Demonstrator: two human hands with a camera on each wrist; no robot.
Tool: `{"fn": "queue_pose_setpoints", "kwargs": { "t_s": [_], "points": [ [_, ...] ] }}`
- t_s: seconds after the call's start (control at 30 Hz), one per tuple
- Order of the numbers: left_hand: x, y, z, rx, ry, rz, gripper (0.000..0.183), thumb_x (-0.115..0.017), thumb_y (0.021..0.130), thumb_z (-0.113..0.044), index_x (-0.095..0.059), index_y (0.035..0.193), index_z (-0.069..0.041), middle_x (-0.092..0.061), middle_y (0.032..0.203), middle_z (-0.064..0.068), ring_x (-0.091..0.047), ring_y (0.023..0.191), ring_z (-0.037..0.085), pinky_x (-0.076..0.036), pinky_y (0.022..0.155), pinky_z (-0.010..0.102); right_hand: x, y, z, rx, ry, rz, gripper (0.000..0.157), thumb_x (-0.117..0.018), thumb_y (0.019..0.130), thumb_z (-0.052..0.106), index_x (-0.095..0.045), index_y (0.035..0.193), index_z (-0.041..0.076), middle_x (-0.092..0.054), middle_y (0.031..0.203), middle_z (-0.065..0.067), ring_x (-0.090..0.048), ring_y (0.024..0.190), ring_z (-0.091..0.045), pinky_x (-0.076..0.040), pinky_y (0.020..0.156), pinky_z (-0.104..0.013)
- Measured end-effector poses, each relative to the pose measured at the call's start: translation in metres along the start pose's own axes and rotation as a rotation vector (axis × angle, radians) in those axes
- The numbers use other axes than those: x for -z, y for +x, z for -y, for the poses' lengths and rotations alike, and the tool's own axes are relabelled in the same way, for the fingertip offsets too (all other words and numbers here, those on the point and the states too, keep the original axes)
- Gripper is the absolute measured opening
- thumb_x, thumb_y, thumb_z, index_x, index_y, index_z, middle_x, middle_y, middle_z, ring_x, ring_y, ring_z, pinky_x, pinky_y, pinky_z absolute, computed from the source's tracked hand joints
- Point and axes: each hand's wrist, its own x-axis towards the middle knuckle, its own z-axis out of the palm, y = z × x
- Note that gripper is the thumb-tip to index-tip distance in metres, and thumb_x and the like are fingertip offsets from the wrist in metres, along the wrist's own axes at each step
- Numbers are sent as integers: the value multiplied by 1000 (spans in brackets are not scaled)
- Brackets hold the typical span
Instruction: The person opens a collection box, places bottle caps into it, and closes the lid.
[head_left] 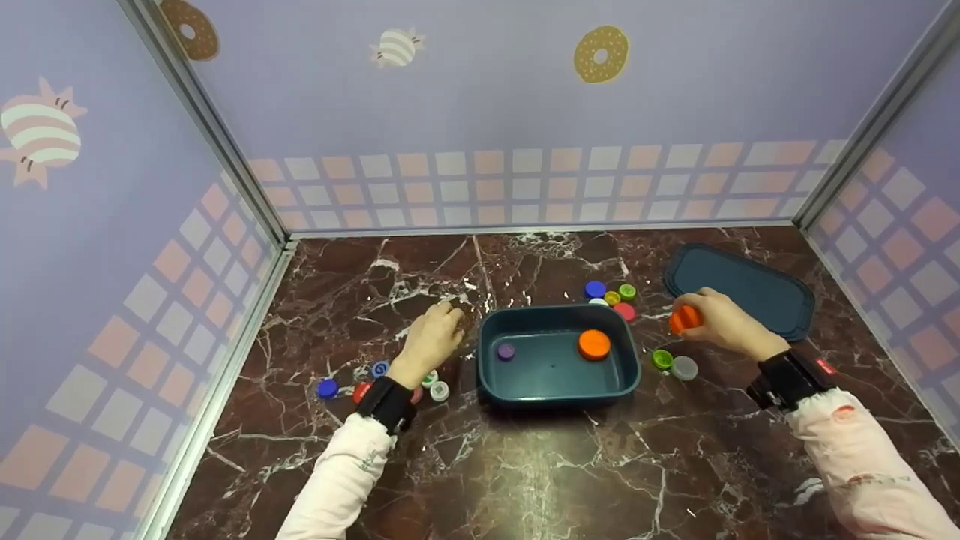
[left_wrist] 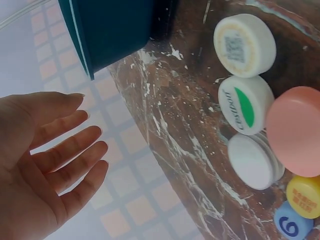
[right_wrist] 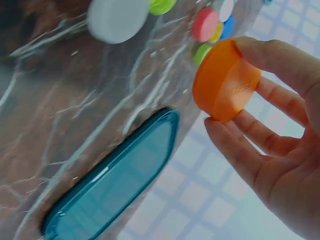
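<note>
My right hand (head_left: 724,322) pinches a large orange bottle cap (right_wrist: 225,82) between thumb and fingertips, raised right of the dark teal box (head_left: 555,394). In the box lie another orange cap (head_left: 594,344) and a small purple cap (head_left: 506,351). My left hand (left_wrist: 55,155) hovers left of the box, holding nothing, its fingers loosely bent. Under the left wrist several caps lie grouped, among them a white cap with a green leaf (left_wrist: 246,105), a pink cap (left_wrist: 295,131), a yellow cap (left_wrist: 303,197) and a blue cap (left_wrist: 292,220). The sleeve and wrist band partly hide this group in the head view.
The box's lid (head_left: 750,289) lies flat at the back right. Behind the box sit a blue cap (head_left: 595,289), a red cap (head_left: 624,311) and other small caps. A green cap (head_left: 662,359) and a translucent cap (head_left: 684,367) lie right of it. Walls enclose the marble table.
</note>
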Motion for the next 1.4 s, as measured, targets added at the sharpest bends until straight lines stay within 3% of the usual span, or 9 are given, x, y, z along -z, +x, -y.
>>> {"fn": "queue_pose_setpoints", "kwargs": {
  "t_s": [0.4,0.87,1.17,1.4],
  "points": [
    [-1,-8,5,15,30,14,17,-72,68,-6,-59,79,-2,-52,75,10,-54,67,30,-46,54,40,-2,25,47,159,6,-43,40,-76,71,7,-60,107,4,-49,95,-16,-51,78,-28,-46,61,-39],
    [3,-13,9,63,34,48,19,-73,70,-7,-60,82,-1,-52,77,11,-54,71,31,-46,57,42,-27,42,85,393,-26,43,42,-80,63,8,-62,101,3,-49,90,-11,-52,76,-24,-46,64,-35],
    [4,-14,10,79,36,72,19,-71,70,-7,-61,84,-1,-53,80,12,-55,74,31,-46,59,42,-46,44,96,379,-45,193,47,-81,64,12,-61,105,1,-45,84,-6,-51,71,-19,-45,61,-32],
    [4,-17,12,81,39,76,18,-72,70,-7,-61,83,-2,-54,79,11,-55,73,30,-46,59,41,-57,43,98,352,-72,252,45,-82,63,16,-63,102,4,-46,86,-6,-53,72,-20,-46,63,-33]
  ]
}}
